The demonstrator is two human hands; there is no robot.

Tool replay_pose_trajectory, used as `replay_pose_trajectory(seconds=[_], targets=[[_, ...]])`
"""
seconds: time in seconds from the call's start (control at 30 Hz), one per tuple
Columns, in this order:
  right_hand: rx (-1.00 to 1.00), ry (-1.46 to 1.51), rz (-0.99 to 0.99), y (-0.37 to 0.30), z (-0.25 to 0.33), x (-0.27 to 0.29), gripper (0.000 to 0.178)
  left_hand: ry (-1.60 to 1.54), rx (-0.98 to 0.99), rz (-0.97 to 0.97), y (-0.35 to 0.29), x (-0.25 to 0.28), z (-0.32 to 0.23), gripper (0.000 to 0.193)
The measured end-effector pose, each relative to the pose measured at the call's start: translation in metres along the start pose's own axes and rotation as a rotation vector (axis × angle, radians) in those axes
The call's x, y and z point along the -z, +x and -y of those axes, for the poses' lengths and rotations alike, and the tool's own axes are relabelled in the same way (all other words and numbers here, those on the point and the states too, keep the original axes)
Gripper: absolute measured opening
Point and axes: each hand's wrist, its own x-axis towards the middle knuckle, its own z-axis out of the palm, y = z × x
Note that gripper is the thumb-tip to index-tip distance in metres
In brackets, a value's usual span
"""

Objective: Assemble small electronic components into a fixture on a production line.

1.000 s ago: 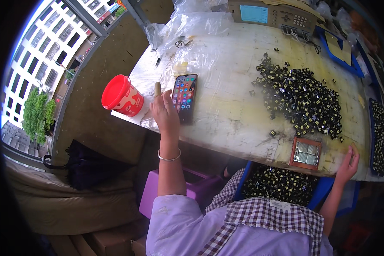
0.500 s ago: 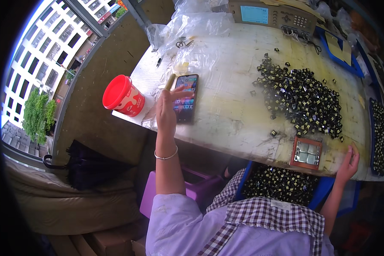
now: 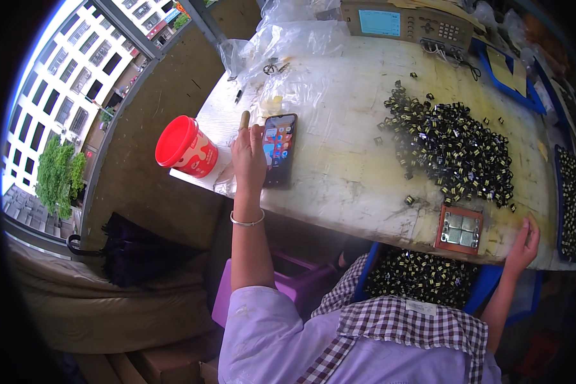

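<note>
My left hand [image 3: 249,153] is at the left edge of a smartphone [image 3: 279,146] lying on the table, over part of its side. One finger is stretched out and wears a yellowish finger cover; the hand holds nothing. The phone's screen is lit and shows rows of icons. Over at the right front edge of the table, my right hand [image 3: 523,246] lies with its fingers apart and nothing in them. Left of it sits a small reddish-brown framed block [image 3: 459,229] with silvery metal sections. A large heap of small black-and-yellow parts [image 3: 451,150] spreads behind that block.
A red-lidded tub [image 3: 187,147] stands at the table's left edge. Clear plastic bags [image 3: 288,38] lie at the back, beside a grey device with a screen [image 3: 406,24]. More parts fill a blue tray [image 3: 422,275] on my lap and another tray [image 3: 571,205] at right.
My left hand has turned and drawn its fingers back from over the phone, so more of the screen shows. My right hand has stayed in place.
</note>
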Motion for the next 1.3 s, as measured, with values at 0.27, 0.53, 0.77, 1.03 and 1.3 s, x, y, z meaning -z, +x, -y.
replay_pose_trajectory(seconds=[0.27, 0.53, 0.77, 1.03, 1.3], targets=[[-0.011, 0.021, 0.009, -0.001, 0.004, -0.001, 0.027, 0.522, 0.065, -0.04, 0.008, -0.001, 0.011, 0.055], [-0.029, 0.022, 0.013, -0.001, 0.005, 0.001, 0.026, 0.215, -0.014, -0.009, 0.005, -0.006, 0.002, 0.057], [-0.042, 0.002, 0.016, -0.002, 0.003, 0.002, 0.026, 0.199, 0.036, -0.143, 0.006, 0.003, 0.007, 0.065], [-0.047, 0.026, 0.016, -0.002, 0.004, 0.0, 0.026, 0.136, 0.045, -0.089, 0.012, -0.004, 0.008, 0.06], [-0.044, 0.029, 0.013, -0.001, 0.003, 0.0, 0.026, 0.108, -0.009, -0.02, 0.018, -0.012, 0.017, 0.06]])
